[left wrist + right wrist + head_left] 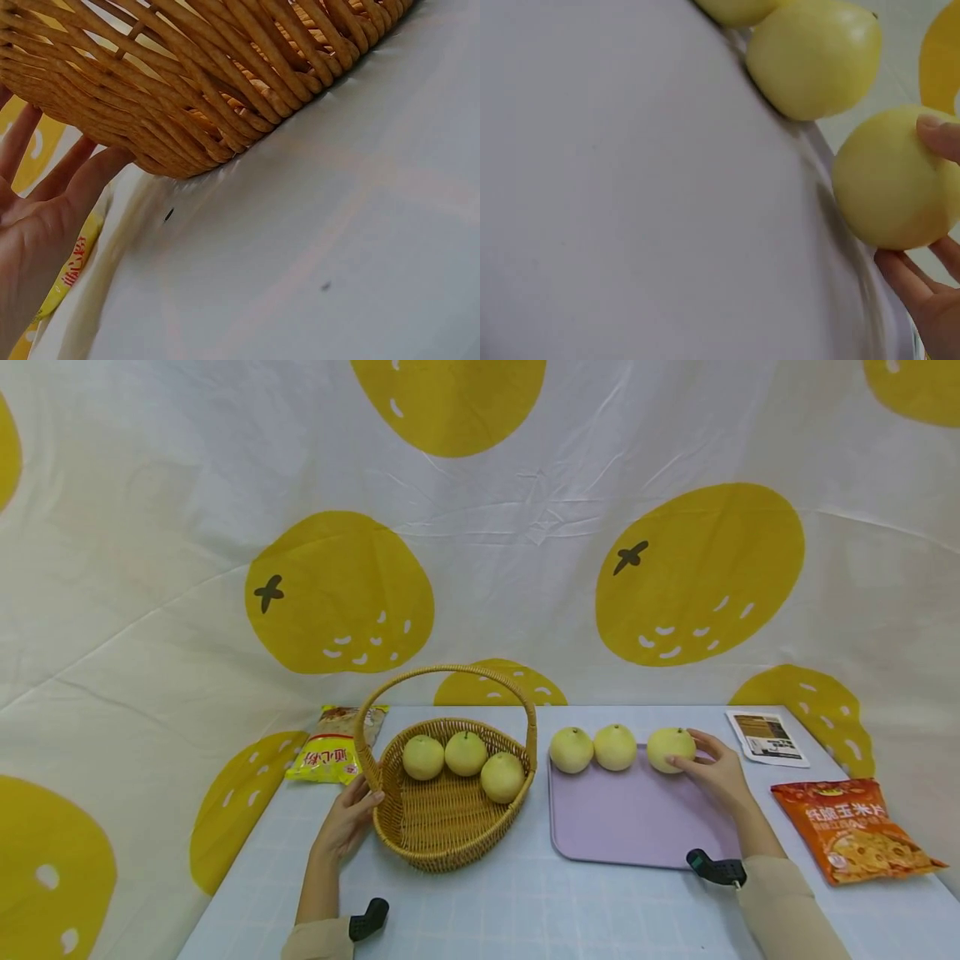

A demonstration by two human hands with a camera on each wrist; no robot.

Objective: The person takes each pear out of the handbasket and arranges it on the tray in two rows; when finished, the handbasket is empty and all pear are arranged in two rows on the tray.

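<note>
My right hand [718, 774] grips a round pale-yellow pear [671, 750] at the back right of the lilac tray [637, 827]. In the right wrist view, the thumb and fingertips hold this pear [892, 180] from opposite sides. Two more pears, one [615, 747] beside the other [572, 750], sit along the tray's back edge to the left. My left hand [348, 818] holds the left side of a wicker basket [450, 852] with a tall arched handle. Three pears, among them one [502, 777] at the right, lie inside. The left wrist view shows fingers against the basket's woven wall [172, 97].
Behind the left hand lies a yellow food packet [330, 752], partly behind the basket. To the tray's right are a white pouch [767, 739] and an orange snack bag [855, 831]. A fruit-printed cloth [517, 568] hangs behind the table.
</note>
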